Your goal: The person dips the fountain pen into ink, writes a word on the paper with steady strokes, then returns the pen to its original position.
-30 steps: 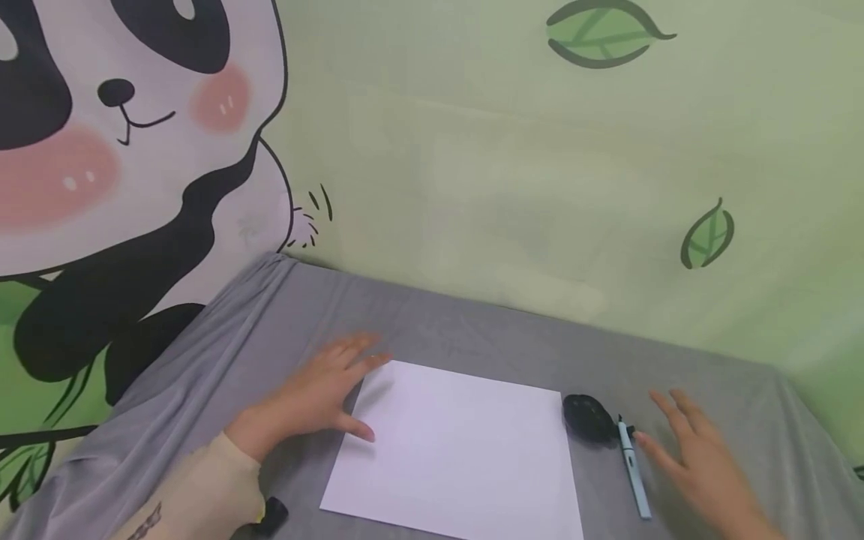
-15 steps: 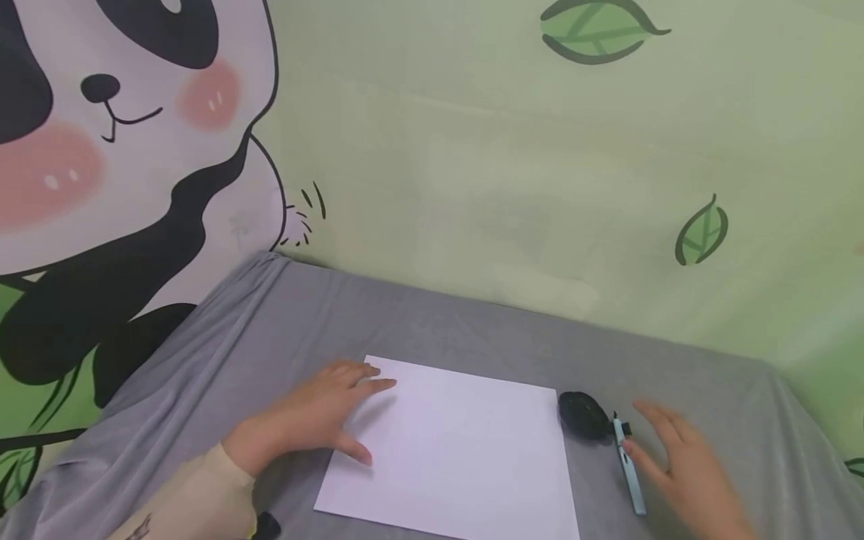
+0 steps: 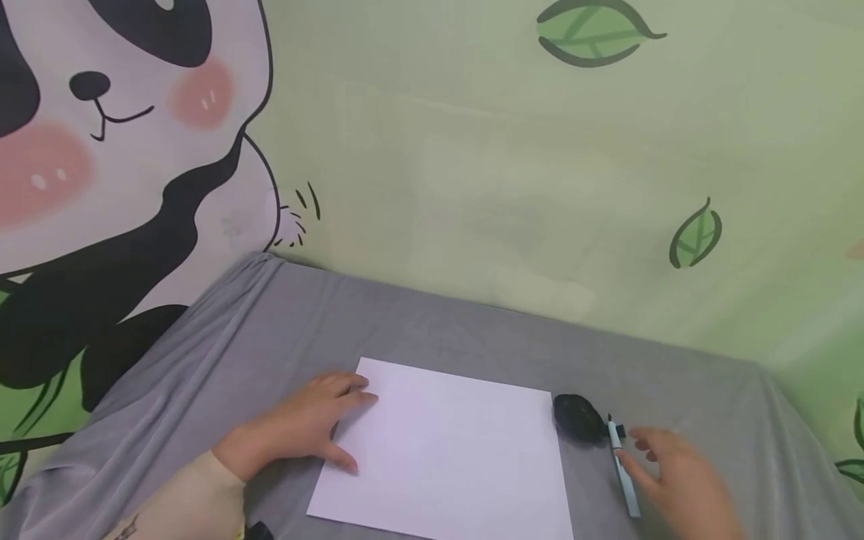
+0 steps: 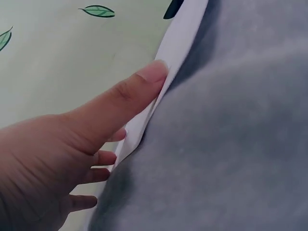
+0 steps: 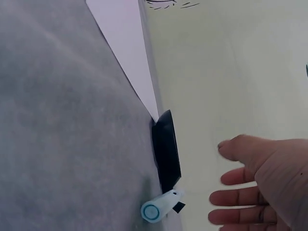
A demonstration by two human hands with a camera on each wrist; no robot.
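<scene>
A white sheet of paper [image 3: 459,457] lies on the grey cloth. My left hand [image 3: 304,424] rests at its left edge, fingers spread and thumb over the sheet; in the left wrist view the thumb [image 4: 125,94] lies along the paper's edge. To the right of the sheet, a light blue pen [image 3: 625,480] lies with its dark tip pointing away, close to a rounded black object [image 3: 579,418] whose kind I cannot tell. My right hand [image 3: 685,480] hovers just right of the pen, fingers loosely bent; the right wrist view shows a gap between hand [image 5: 269,183] and pen [image 5: 161,207].
The grey cloth [image 3: 432,322] covers the surface and drapes over its left and right sides. Behind it rises a pale green wall [image 3: 472,187] with a painted panda [image 3: 135,195] and leaves. A small black item [image 3: 259,531] shows under the left sleeve [image 3: 189,495].
My left hand has come down and nearer to me along the paper's left edge. The right hand has lowered toward the pen, its fingers bending more. The head view has shifted slightly.
</scene>
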